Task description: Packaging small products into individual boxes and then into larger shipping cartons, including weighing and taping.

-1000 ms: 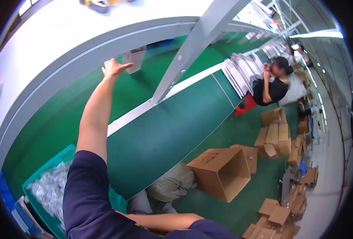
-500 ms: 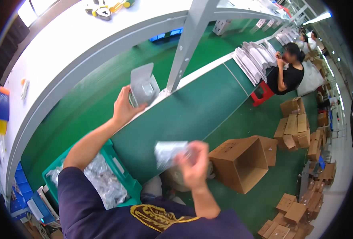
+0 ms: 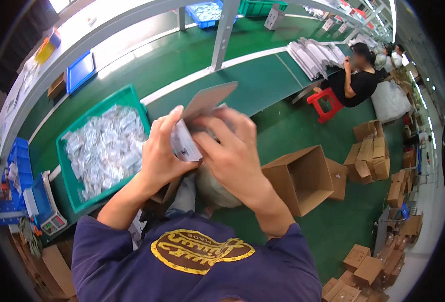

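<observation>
My L hand [image 3: 159,151] is clamped round the side of a small white box [image 3: 182,143], thumb up near its rim, the box held in the air, tilted; its flap [image 3: 210,98] stands open, up beyond my fingers; my R hand [image 3: 232,148] is right up against the box, fingers bent in at its open mouth, partly hidden; can't tell if those fingertips are pinched on smth or apart.

Just L of my L hand: a green bin [image 3: 138,108] full of small clear plastic packets [image 3: 107,146], piled in a loose heap; below & btwn my hands, a pale sack [image 3: 212,189], partly covered by R hand & wrist; just R of R hand, a big cardboard box [image 3: 295,181] on the floor, its open end showing.

Past both hands runs the green-topped table [image 3: 262,85]; a grey metal post [image 3: 224,38] rises at its far edge; further out, fwd & R of R hand, a stack of flat white cartons [image 3: 310,58] on the same table; beside it a co-worker in black [image 3: 356,80] sits on a red stool [image 3: 325,105].

Well out R of R hand, more brown cartons [image 3: 368,156]; well L of L hand, past the green bin, a scale [image 3: 54,224] & blue bins [image 3: 21,163]; fwd-L of L hand, a blue tray [image 3: 80,72].
</observation>
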The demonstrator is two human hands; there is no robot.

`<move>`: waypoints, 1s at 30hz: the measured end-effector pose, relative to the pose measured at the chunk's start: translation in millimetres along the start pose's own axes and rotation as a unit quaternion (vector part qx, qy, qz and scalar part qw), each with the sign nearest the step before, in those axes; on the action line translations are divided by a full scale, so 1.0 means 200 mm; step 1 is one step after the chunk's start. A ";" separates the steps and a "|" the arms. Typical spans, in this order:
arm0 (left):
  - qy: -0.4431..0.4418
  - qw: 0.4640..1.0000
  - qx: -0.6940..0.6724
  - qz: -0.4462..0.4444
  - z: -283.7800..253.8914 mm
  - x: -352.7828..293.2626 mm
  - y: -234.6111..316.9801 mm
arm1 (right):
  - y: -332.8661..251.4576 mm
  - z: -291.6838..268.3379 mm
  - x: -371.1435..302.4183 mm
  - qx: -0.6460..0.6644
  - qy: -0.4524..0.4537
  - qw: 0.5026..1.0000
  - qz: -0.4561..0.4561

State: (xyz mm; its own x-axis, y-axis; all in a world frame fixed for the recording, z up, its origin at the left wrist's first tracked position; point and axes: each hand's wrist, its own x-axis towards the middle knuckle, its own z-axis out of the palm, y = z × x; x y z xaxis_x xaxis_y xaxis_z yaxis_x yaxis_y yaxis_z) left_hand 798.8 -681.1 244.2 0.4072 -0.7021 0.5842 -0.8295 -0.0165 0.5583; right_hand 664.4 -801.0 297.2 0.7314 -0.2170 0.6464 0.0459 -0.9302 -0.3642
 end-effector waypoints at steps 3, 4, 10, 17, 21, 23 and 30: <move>0.016 0.988 -0.153 -0.028 -0.12 -0.31 0.04 | -0.15 -0.19 -0.16 -0.033 -0.073 0.997 0.000; 0.007 0.978 -0.202 -0.060 -0.13 -0.39 0.07 | -0.13 -0.13 -0.25 0.146 -0.024 0.988 0.036; -0.050 0.948 -0.297 -0.103 -0.32 -0.69 0.21 | -0.36 0.23 -0.52 0.511 -0.034 0.844 0.157; -0.104 0.848 -0.430 -0.291 -0.58 -0.88 0.01 | -0.48 0.51 -0.43 0.469 -0.186 0.854 0.128; -0.108 0.808 -0.449 -0.366 -0.70 -0.86 -0.10 | -0.62 0.71 -0.24 0.583 -0.067 0.797 0.141; -0.103 0.822 -0.429 -0.361 -0.75 -0.93 -0.13 | -0.63 0.67 -0.11 0.557 -0.231 0.770 0.209; 0.131 0.875 -0.398 -0.242 -0.84 -1.09 -0.23 | -0.77 0.86 0.06 0.495 -0.361 0.779 0.134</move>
State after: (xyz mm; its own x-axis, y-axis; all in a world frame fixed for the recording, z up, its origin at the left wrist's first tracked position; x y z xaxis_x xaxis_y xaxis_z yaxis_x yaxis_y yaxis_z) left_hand 812.6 -407.4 189.1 0.7969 -0.5614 0.2232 -0.0488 0.3085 0.9500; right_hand 782.5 -608.7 246.0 0.9807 0.1908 0.0435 0.0671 -0.1189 -0.9906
